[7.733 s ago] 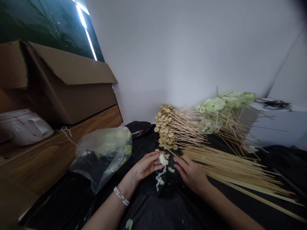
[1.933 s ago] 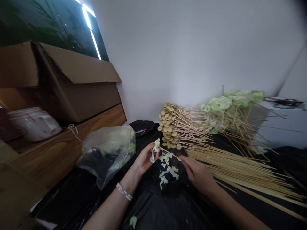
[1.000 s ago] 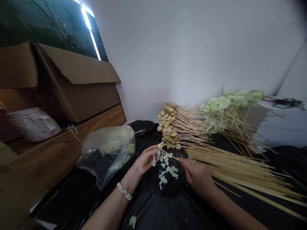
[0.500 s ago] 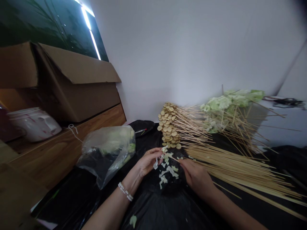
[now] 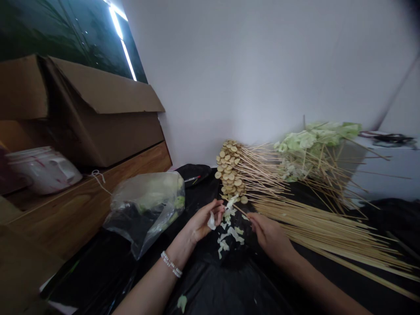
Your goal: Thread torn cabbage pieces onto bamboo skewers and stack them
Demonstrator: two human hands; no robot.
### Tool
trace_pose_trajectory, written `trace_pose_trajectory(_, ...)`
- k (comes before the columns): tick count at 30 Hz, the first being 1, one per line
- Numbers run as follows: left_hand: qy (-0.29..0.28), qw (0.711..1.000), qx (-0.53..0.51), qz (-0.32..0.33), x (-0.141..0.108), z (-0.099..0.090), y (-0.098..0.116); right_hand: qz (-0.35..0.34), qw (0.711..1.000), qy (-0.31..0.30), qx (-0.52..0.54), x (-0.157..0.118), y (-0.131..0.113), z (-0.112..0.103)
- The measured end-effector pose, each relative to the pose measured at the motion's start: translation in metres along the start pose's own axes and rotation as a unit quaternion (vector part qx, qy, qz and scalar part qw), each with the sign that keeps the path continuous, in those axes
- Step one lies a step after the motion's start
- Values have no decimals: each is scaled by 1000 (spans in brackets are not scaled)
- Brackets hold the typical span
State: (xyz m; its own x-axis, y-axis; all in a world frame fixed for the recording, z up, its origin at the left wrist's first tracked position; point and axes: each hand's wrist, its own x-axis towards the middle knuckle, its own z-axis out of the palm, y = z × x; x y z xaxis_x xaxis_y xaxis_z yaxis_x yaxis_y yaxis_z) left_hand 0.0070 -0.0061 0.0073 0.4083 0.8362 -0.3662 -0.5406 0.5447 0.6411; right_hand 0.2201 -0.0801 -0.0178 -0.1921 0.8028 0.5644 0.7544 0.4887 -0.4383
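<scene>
My right hand (image 5: pixel 269 234) pinches a thin wooden skewer (image 5: pixel 241 210) that slants up to the left. Pale torn cabbage leaf (image 5: pixel 231 202) is threaded on its far end. Just left of that tip, my left hand (image 5: pixel 206 219) has its fingers curled, with a whitish cabbage piece (image 5: pixel 211 221) held against them. Below and between the hands, loose cabbage scraps (image 5: pixel 231 236) lie on black plastic sheeting (image 5: pixel 226 284). A heap of skewers with round pale slices (image 5: pixel 231 170) sits right behind my hands.
Bare skewers (image 5: pixel 337 238) spread to the right. Behind them are skewers loaded with leaves (image 5: pixel 315 140). A clear plastic bag of greens (image 5: pixel 147 201) lies at left, near a cardboard box (image 5: pixel 108 100) and a white jug (image 5: pixel 44 170) on a wooden surface. A pen (image 5: pixel 193 179) lies behind.
My left hand has drawn slightly left, away from the skewer tip, its fingers looser. The leafed tip has risen a little and my right hand has shifted slightly right.
</scene>
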Motion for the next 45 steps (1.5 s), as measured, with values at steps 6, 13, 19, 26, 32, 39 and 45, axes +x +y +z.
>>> trace_pose_trajectory(6, -11, 994, -89, 63, -3, -8, 18, -13, 1000, -19, -15, -2, 1, 1)
trace_pose_trajectory(13, -45, 993, -86, 72, -5, -5, 19, -54, 992, -84, -81, -7, 1, 4)
trace_pose_trajectory(19, -37, 997, -23, 67, -7, 0, 16, -74, 982, -105, -137, -8, 1, 5)
trace_pose_trajectory(26, -37, 996, 22, 79, -5, 0, 13, -82, 979, -99, -158, -8, -1, 3)
trace_pose_trajectory(32, 21, 996, 31, 79, -3, 1, 13, -88, 980, -96, -148, -9, -1, 2)
trace_pose_trajectory(39, 28, 973, 175, 149, -3, 4, 4, -87, 976, -121, -158, -9, -3, 3)
trace_pose_trajectory(45, 18, 956, 234, 173, 2, -2, -1, -77, 973, -142, -163, -8, -7, 3)
